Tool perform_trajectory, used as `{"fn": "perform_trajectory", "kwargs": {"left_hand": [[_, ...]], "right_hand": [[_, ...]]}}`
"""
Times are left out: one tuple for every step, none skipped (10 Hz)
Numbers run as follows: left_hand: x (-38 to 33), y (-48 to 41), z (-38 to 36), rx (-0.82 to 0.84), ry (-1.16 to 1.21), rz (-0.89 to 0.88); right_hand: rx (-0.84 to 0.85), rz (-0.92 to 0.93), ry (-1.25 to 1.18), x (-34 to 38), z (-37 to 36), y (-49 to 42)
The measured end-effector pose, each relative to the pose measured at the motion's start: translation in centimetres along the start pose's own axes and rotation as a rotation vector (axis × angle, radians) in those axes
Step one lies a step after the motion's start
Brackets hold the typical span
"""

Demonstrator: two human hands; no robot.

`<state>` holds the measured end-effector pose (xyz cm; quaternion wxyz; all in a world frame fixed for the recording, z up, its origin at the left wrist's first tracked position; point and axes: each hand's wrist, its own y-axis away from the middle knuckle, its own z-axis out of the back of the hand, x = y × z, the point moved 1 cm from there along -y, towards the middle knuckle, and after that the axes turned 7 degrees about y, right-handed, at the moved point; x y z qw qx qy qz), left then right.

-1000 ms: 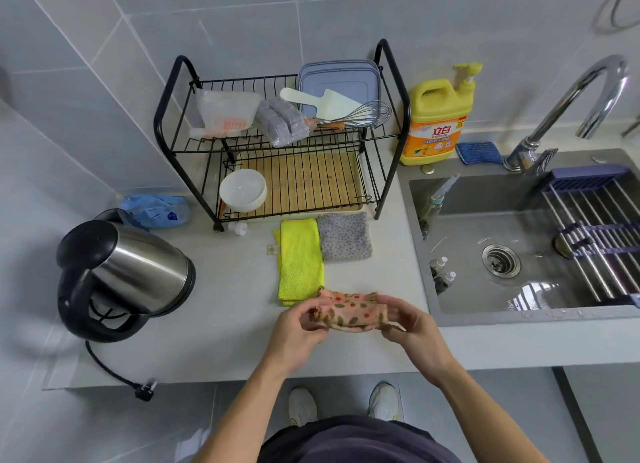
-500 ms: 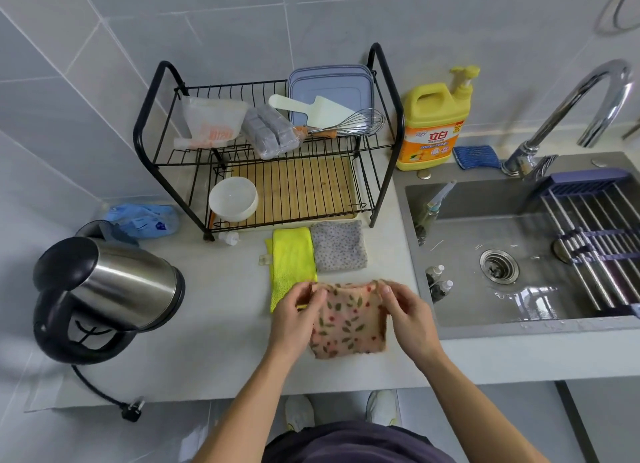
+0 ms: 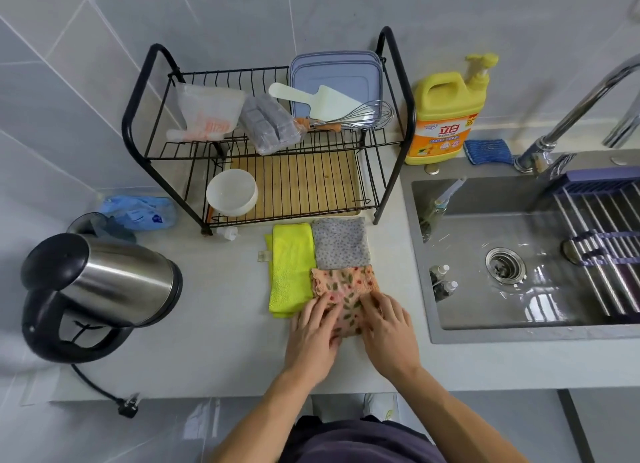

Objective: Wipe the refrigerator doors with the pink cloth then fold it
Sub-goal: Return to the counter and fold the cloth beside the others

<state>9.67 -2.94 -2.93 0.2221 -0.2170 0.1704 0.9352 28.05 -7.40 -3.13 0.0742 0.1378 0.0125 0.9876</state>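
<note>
Now that the pale grey countertop (image 3: 214, 324) has taken it, the pink flower-print cloth (image 3: 343, 282) lies folded under both palms, no longer bunched mid-air. Left hand (image 3: 311, 338) and right hand (image 3: 388, 331) are spread flat, pressing. Folding looks nearly done.

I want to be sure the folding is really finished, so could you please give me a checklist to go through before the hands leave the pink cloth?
1. Pink cloth lies on the counter, not in the air: ok.
2. Left hand and right hand press it with flat fingers: ok.
3. Near edge folded evenly: cannot tell, the hands cover it.
4. Far edge sits against the grey cloth, left edge against the yellow cloth: ok.
5. Cloth is apart from the sink: ok.
6. Refrigerator doors wiped: cannot tell, not in view.
</note>
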Motion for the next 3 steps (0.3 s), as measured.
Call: {"fn": "perform_trajectory", "kwargs": {"left_hand": [[0.1,0.3,-0.2,-0.008,-0.012,0.002],[-0.2,0.6,-0.1,-0.071,0.059,-0.018],[0.2,2.4,0.0,-0.177,0.092,-0.070]], "right_hand": [[-0.007,0.015,0.002,0.0,0.1,0.3],[-0.019,0.037,-0.021,0.0,0.6,0.4],[-0.048,0.047,-0.104,-0.7,0.6,2.4]]}}
